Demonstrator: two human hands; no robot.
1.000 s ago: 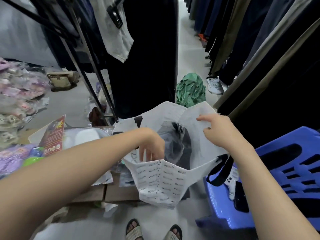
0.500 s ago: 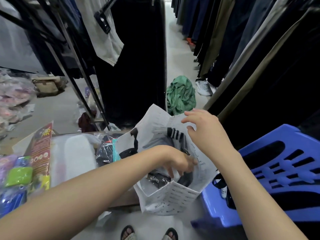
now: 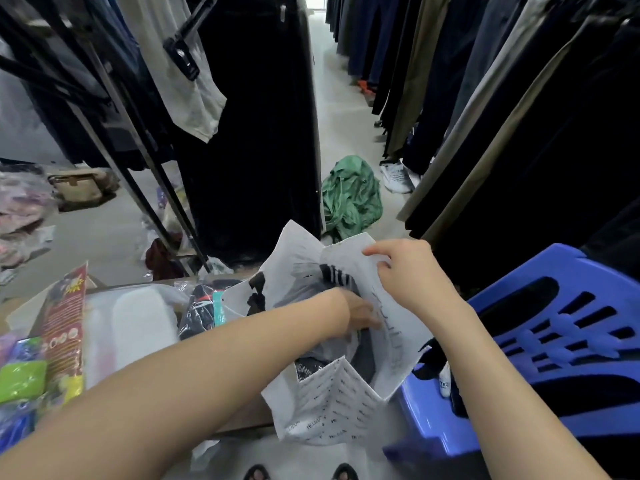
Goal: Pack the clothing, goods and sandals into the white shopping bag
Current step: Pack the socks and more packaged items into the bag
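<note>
I am in the middle of the clothing step, settling what is already inside the white shopping bag point(image 3: 332, 407), which is standing between the cardboard-topped stack on my left and the blue plastic stool point(image 3: 554, 344) on my right, leaning against the stool. My right hand point(image 3: 412, 277) is pinching the bag's far wall at the rim, holding the mouth open. My left hand point(image 3: 360, 315) is plunged into the bag, pushing on the dark clothing point(image 3: 334, 277). Its fingers are buried in the fabric, so I cannot tell whether they are gripping or only pressing.

I judge the task to be well short of done. A dark wrapped garment point(image 3: 204, 310) is lying just beside the bag, and the packaged goods point(image 3: 65, 327) are lying further left. I cannot pick out the sandals to be packed with any certainty.

Next, I judge, I should be drawing my left hand out and reaching for the wrapped garment, while my right keeps the soft wall from folding in.

Compared with a second ago, my left hand is reaching deeper and further across toward the right wall instead of hanging at the near edge. The bag mouth is narrower and tipped more, while my right-hand pinch is unchanged.
</note>
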